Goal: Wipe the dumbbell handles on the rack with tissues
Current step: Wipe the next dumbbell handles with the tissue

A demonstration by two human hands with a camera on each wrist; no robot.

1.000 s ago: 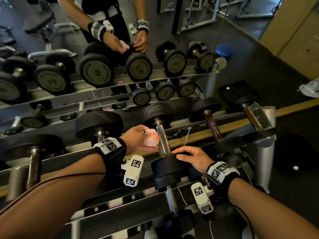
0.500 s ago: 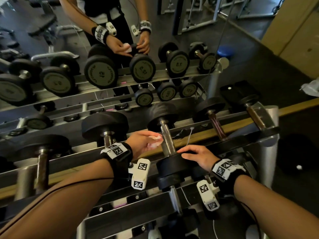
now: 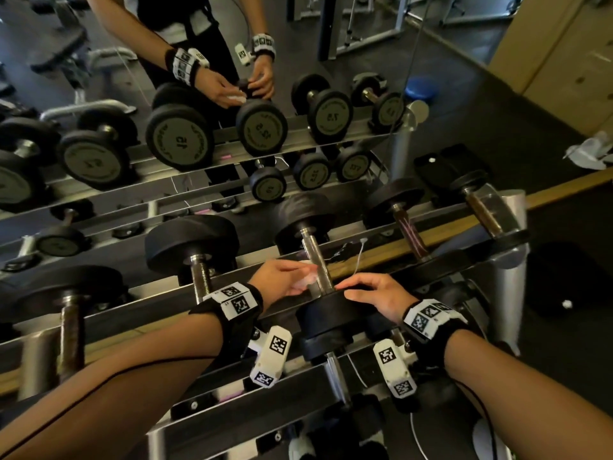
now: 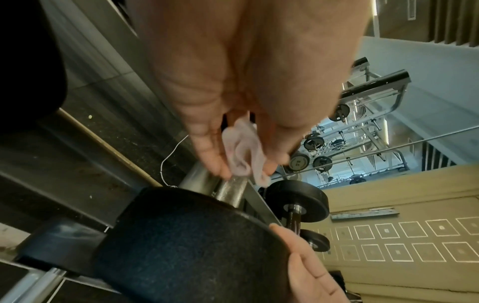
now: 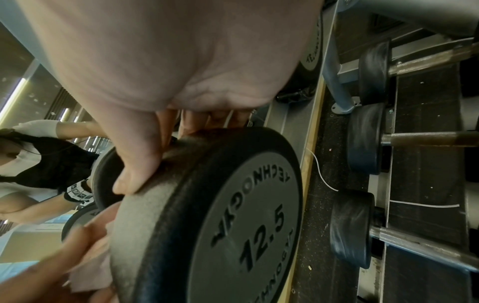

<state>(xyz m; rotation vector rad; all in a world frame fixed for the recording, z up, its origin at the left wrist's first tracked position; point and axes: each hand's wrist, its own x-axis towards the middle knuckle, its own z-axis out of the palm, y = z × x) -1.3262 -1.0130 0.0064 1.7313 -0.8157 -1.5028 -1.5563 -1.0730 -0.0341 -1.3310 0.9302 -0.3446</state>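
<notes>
the handle [image 3: 316, 260] of the 12.5 dumbbell [image 3: 326, 318] is exposed between its two black heads, with open room on its right side down to the wooden strip [image 3: 441, 232]. the left hand [image 3: 282, 277] with its tissue [image 3: 306, 282] fills the left side of the handle's near end, and the right hand [image 3: 378, 295] covers the near head's top. neighbouring dumbbell [image 3: 195, 247] and dumbbell with the dark handle [image 3: 403, 210] flank it, with gaps between.

two hands [image 3: 282, 277], one tissue [image 3: 306, 282], roughly five dumbbells [image 3: 318, 260]
</notes>
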